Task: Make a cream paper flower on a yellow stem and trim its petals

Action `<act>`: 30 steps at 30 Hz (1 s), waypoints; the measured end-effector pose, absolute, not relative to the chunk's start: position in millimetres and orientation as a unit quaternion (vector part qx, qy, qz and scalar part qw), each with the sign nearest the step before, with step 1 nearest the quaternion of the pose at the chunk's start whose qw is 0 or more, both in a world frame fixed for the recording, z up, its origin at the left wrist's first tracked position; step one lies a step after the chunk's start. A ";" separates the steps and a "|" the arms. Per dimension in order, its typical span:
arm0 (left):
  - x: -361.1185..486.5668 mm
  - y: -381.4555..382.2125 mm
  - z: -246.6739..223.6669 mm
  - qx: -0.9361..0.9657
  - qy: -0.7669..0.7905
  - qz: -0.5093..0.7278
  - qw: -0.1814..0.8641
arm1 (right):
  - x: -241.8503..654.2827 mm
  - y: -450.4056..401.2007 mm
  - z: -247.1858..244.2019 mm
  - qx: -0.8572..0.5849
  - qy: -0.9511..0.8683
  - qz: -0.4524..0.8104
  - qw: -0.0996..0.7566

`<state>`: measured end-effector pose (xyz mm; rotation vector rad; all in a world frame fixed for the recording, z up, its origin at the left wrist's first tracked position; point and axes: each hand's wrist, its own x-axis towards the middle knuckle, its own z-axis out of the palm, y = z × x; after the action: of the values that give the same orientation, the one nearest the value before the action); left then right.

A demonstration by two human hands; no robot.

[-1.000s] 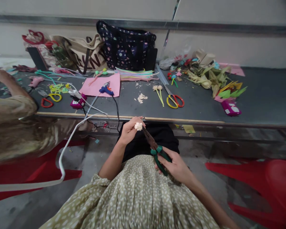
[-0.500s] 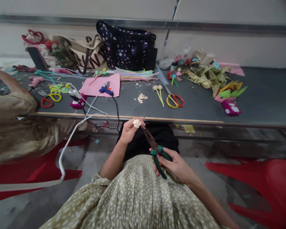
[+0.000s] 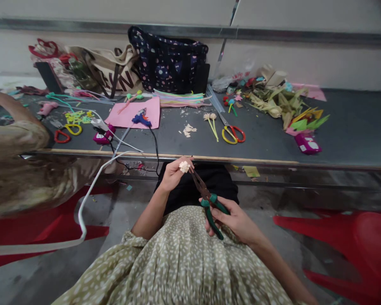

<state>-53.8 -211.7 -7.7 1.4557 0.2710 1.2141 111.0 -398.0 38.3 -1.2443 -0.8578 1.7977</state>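
Pliers [image 3: 206, 195] with green handles sit in the grasp of the right hand [image 3: 228, 215], their dark jaws slightly apart, tips close to the flower [image 3: 184, 167]; whether they touch it is unclear. The left hand [image 3: 172, 174] grips the flower between its fingers. It is small, cream and knobbly, like a tight cluster of petals, and is held in front of the surface [image 3: 273, 142], nearer the body than the glue gun [image 3: 142, 118] and to its right.

Pale wood trims the front edge, just beyond the left hand. To the right of the glue gun lie pale chips [image 3: 189, 130], two stemmed flowers [image 3: 211, 126] and scissors [image 3: 231, 133], set back from that edge, dark surface showing between them. Further right, a purple pack [image 3: 307, 144] lies near the edge, dark surface stretching beyond it. Pink paper [image 3: 133, 113] lies under the glue gun.

Behind the glue gun stand a dotted bag [image 3: 169, 65] and, to its left, a beige tote [image 3: 114, 70]; their contents are hidden.
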 end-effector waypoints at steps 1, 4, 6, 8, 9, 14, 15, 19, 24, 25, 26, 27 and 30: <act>-53.9 -211.7 -6.7 0.622 0.116 0.518 0.576 | 111.4 -398.3 37.3 -0.484 -0.334 0.711 0.386; -54.5 -211.5 -4.2 0.628 0.113 0.513 0.575 | 112.1 -398.8 36.6 -0.472 -0.322 0.725 0.385; -54.9 -211.4 -3.3 0.635 0.113 0.506 0.573 | 112.2 -398.7 37.7 -0.471 -0.319 0.727 0.385; -55.1 -211.6 -2.9 0.643 0.120 0.500 0.568 | 112.2 -398.5 38.7 -0.474 -0.320 0.723 0.387; -55.3 -211.7 -2.9 0.648 0.125 0.499 0.562 | 112.2 -398.4 38.9 -0.476 -0.321 0.721 0.388; -58.5 -210.6 -2.7 0.688 0.129 0.511 0.499 | 111.6 -399.0 38.0 -0.486 -0.329 0.710 0.388; -59.7 -209.9 -2.5 0.698 0.130 0.513 0.482 | 111.4 -399.2 38.0 -0.491 -0.331 0.707 0.388; -64.3 -206.7 -1.4 0.734 0.141 0.521 0.413 | 110.5 -399.4 38.7 -0.516 -0.349 0.682 0.383; -66.2 -204.7 -1.7 0.748 0.161 0.515 0.386 | 109.5 -398.3 38.8 -0.541 -0.359 0.660 0.378; -65.9 -205.0 -2.3 0.747 0.167 0.511 0.391 | 109.3 -398.0 39.1 -0.542 -0.356 0.661 0.378; -65.3 -205.5 -3.1 0.742 0.173 0.507 0.402 | 109.2 -397.6 39.5 -0.541 -0.352 0.663 0.380; -64.4 -206.4 -4.1 0.733 0.182 0.503 0.419 | 109.2 -397.3 40.1 -0.538 -0.345 0.666 0.386; -59.9 -210.2 -7.0 0.666 0.237 0.500 0.500 | 110.8 -396.1 41.6 -0.520 -0.321 0.679 0.406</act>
<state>-59.9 -210.2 -7.0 1.6119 0.5740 1.2083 110.8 -396.1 41.6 -1.3125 -0.8102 1.7126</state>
